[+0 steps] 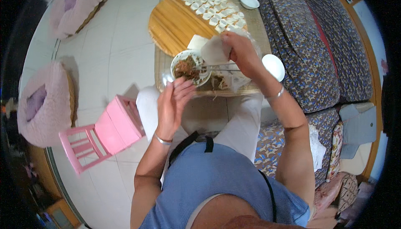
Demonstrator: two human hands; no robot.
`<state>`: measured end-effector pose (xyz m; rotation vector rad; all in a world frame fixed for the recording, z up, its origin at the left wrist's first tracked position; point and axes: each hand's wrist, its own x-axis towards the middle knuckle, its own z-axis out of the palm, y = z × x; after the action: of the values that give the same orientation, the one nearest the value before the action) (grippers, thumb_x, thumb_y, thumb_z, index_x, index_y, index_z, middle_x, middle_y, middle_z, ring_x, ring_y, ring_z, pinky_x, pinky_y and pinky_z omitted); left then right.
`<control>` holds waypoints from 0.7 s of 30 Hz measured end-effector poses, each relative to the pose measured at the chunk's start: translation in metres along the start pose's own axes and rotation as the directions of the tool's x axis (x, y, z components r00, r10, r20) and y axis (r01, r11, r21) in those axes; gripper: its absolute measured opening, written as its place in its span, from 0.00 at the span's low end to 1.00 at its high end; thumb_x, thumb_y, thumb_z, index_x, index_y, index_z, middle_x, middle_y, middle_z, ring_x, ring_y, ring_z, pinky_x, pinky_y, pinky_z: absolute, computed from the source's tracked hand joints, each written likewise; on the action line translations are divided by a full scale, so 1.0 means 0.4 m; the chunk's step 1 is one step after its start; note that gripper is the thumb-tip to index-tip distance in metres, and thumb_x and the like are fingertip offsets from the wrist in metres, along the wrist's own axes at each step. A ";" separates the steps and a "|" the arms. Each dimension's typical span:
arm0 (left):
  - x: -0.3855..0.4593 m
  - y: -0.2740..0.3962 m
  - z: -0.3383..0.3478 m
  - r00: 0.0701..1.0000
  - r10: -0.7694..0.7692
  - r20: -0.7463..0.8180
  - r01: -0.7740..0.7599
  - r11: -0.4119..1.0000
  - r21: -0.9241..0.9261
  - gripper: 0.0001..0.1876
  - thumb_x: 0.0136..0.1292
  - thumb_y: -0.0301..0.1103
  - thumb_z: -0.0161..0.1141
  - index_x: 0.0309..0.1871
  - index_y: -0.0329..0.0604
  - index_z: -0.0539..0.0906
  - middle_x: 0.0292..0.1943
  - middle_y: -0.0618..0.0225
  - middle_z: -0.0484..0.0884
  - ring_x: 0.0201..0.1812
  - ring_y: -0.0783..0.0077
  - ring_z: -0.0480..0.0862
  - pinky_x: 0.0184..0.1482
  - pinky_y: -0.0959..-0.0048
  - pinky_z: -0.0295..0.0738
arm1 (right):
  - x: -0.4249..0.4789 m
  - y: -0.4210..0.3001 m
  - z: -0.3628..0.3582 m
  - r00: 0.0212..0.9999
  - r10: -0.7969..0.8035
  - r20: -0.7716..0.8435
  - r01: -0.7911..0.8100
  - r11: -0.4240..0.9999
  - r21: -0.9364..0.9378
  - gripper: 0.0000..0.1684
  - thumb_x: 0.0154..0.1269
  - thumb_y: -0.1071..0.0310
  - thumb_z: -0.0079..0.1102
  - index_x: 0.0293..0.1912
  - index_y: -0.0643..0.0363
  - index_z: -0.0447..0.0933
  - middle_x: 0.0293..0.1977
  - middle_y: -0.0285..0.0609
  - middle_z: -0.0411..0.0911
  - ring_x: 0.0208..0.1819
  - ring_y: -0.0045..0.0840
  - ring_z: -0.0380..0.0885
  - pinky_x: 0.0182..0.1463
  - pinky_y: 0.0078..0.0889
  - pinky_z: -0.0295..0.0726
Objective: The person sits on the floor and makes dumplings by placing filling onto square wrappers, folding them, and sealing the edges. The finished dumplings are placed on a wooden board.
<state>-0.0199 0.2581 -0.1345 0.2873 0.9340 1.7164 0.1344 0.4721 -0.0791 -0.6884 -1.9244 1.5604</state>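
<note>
My right hand (pixel 242 52) pinches a thin dough wrapper (pixel 216 50) by its edge, above the table. My left hand (pixel 177 102) is raised at the table's near edge with nothing in it, fingers spread and slightly blurred. Just beyond it stands a patterned bowl (pixel 173 63) with a chopped filling (pixel 185 67) inside. Thin metal utensils (pixel 225 69), probably chopsticks, rest across its right rim. Another wrapper (pixel 197 42) lies on the round wooden board (pixel 175 19). Rows of folded dumplings (pixel 214 9) cover the board's right part.
White bowls stand at the table's right edge (pixel 273 67) and far right corner (pixel 249 1). Clear plastic bags (pixel 239 81) lie near the front edge. A patterned sofa (pixel 300 47) borders the table on the right. A pink chair (pixel 116 125) stands left of my legs.
</note>
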 end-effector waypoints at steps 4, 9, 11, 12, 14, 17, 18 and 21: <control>-0.003 0.006 0.054 0.889 -0.249 0.384 0.417 0.787 -0.454 0.35 0.75 0.59 0.39 0.63 0.29 0.69 0.61 0.47 0.74 0.63 0.55 0.74 0.67 0.59 0.68 | -0.194 0.025 0.185 0.807 -0.381 0.451 0.588 0.597 -0.546 0.21 0.61 0.66 0.61 0.52 0.66 0.74 0.49 0.49 0.78 0.55 0.43 0.77 0.61 0.42 0.75; -0.029 -0.035 0.047 0.936 -0.273 0.222 0.348 0.806 -0.479 0.29 0.75 0.50 0.45 0.65 0.31 0.66 0.62 0.50 0.73 0.64 0.55 0.73 0.68 0.59 0.67 | -0.327 0.017 0.274 0.808 -0.412 0.421 0.579 0.425 -0.696 0.26 0.59 0.63 0.64 0.55 0.64 0.73 0.58 0.51 0.72 0.63 0.41 0.69 0.69 0.56 0.62; -0.045 -0.051 0.044 0.938 -0.285 0.199 0.344 0.837 -0.425 0.25 0.75 0.43 0.46 0.66 0.31 0.66 0.63 0.50 0.72 0.65 0.55 0.72 0.69 0.59 0.66 | -0.344 0.022 0.273 0.822 -0.396 0.408 0.563 0.469 -0.680 0.27 0.58 0.64 0.66 0.56 0.64 0.73 0.59 0.50 0.71 0.65 0.41 0.68 0.70 0.57 0.60; -0.047 -0.067 0.033 0.941 -0.279 0.193 0.334 0.861 -0.383 0.24 0.75 0.40 0.45 0.66 0.31 0.66 0.65 0.49 0.71 0.67 0.54 0.71 0.70 0.59 0.64 | -0.349 0.021 0.273 0.824 -0.394 0.408 0.562 0.473 -0.679 0.27 0.58 0.64 0.66 0.56 0.63 0.73 0.59 0.50 0.71 0.65 0.41 0.68 0.71 0.57 0.60; -0.054 -0.075 0.021 0.941 -0.289 0.176 0.337 0.855 -0.395 0.23 0.74 0.35 0.45 0.67 0.32 0.66 0.66 0.49 0.71 0.68 0.52 0.70 0.71 0.58 0.64 | -0.347 -0.004 0.264 0.819 -0.405 0.406 0.571 0.503 -0.649 0.27 0.58 0.63 0.67 0.56 0.62 0.73 0.59 0.50 0.71 0.64 0.41 0.69 0.70 0.55 0.62; -0.068 -0.066 0.000 0.938 -0.319 0.137 0.344 0.796 -0.499 0.21 0.73 0.32 0.46 0.67 0.36 0.66 0.64 0.50 0.72 0.68 0.51 0.70 0.70 0.56 0.66 | -0.357 -0.029 0.195 0.852 -0.421 0.311 0.522 0.644 -0.559 0.28 0.60 0.63 0.67 0.58 0.60 0.73 0.59 0.50 0.72 0.59 0.38 0.73 0.64 0.48 0.71; -0.072 -0.057 -0.012 0.945 -0.305 0.118 0.322 0.805 -0.498 0.21 0.73 0.31 0.46 0.68 0.37 0.67 0.64 0.51 0.73 0.67 0.51 0.71 0.69 0.56 0.67 | -0.363 -0.004 0.165 0.887 -0.403 0.226 0.460 0.723 -0.516 0.27 0.62 0.63 0.66 0.59 0.59 0.73 0.58 0.50 0.73 0.56 0.34 0.76 0.60 0.43 0.75; -0.083 -0.050 -0.070 0.960 -0.279 0.010 0.254 0.857 -0.449 0.22 0.73 0.31 0.48 0.69 0.42 0.67 0.60 0.52 0.74 0.64 0.50 0.73 0.66 0.53 0.71 | -0.359 0.138 0.087 0.944 0.266 -0.193 -0.283 0.957 -0.066 0.24 0.69 0.64 0.60 0.61 0.61 0.69 0.53 0.44 0.75 0.46 0.24 0.78 0.50 0.28 0.79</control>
<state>-0.0110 0.2178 -0.1585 -0.1910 0.5598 1.6286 0.2139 0.3586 -0.1539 -1.1429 -1.8320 1.5139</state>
